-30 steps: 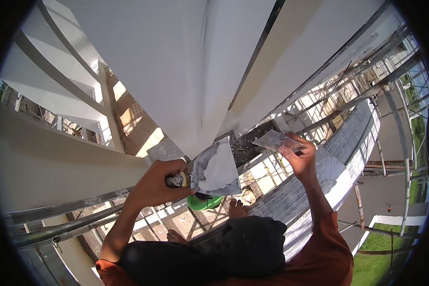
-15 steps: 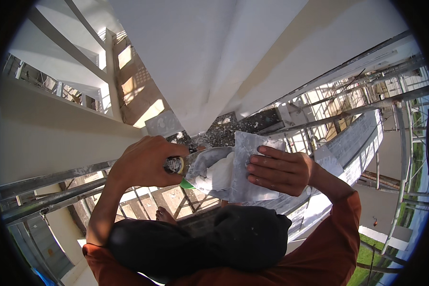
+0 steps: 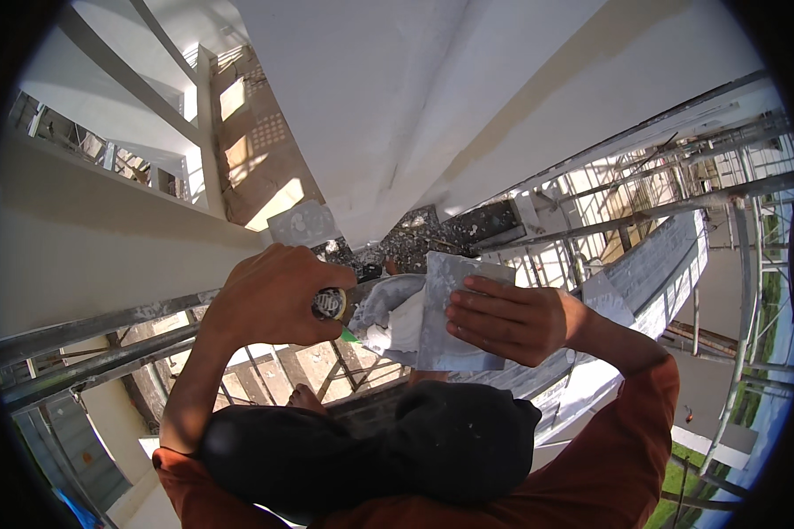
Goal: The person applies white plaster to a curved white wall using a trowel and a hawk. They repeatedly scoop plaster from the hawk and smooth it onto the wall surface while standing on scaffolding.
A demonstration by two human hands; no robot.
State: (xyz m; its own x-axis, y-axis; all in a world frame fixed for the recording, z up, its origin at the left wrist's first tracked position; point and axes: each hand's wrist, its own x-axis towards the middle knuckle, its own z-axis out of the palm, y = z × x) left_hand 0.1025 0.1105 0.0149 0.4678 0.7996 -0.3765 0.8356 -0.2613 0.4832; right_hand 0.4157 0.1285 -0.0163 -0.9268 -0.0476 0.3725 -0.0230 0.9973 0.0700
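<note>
The left hand [image 3: 269, 304] is clenched around a dark tool handle with a round labelled end cap [image 3: 330, 304], while the right hand [image 3: 512, 319] lies with fingers flat on a grey putty-smeared rectangular plate [image 3: 450, 291], beside a white wall [image 3: 432, 97] and grey metal scaffolding poles [image 3: 88, 331].

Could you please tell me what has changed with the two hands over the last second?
The right hand came down from the wall and now lies flat on the grey flat plaster board. The left hand stayed closed around the round-ended tool handle, beside the white wall.
</note>
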